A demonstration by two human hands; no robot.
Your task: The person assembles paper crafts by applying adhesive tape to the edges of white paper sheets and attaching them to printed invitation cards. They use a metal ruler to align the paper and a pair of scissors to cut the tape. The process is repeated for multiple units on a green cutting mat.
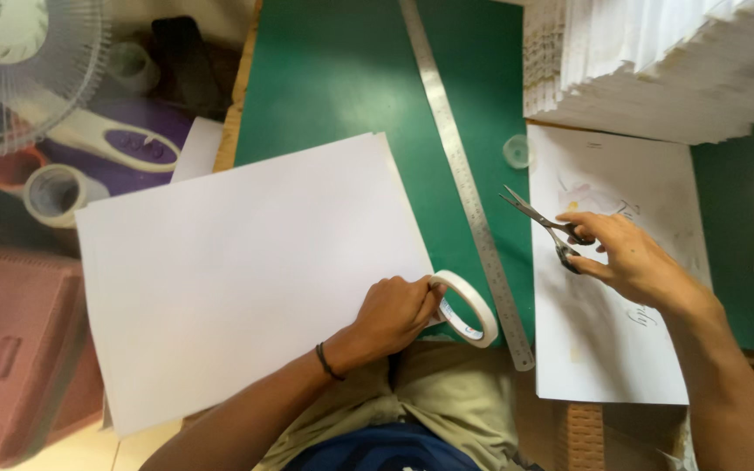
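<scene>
A green work mat (342,78) covers the table, and on it lies the large white rectangular sheet of card (246,270), flat and tilted a little, its right corner near the person's lap. No tape strip shows on the sheet's face or along its visible edges, so the taping appears not yet done. At the upper right a tall stack of white paper (656,61) rests on the mat, with a smaller white sheet bearing faint drawings (613,349) below it. A long steel ruler (464,174) runs diagonally between the two sheets, untouched.

The left hand (399,314) rests on the large sheet's lower right edge, its fingers curled closed around the white roll of adhesive tape (469,310), which stands on edge just beside the ruler's lower end; whether a length is drawn off cannot be told. The right hand (626,257) hovers over the smaller sheet, fingers through the loops of the small steel scissors (543,222), whose blades are parted and point toward the ruler. Nothing lies between the blades, so no cut seems made.
</scene>
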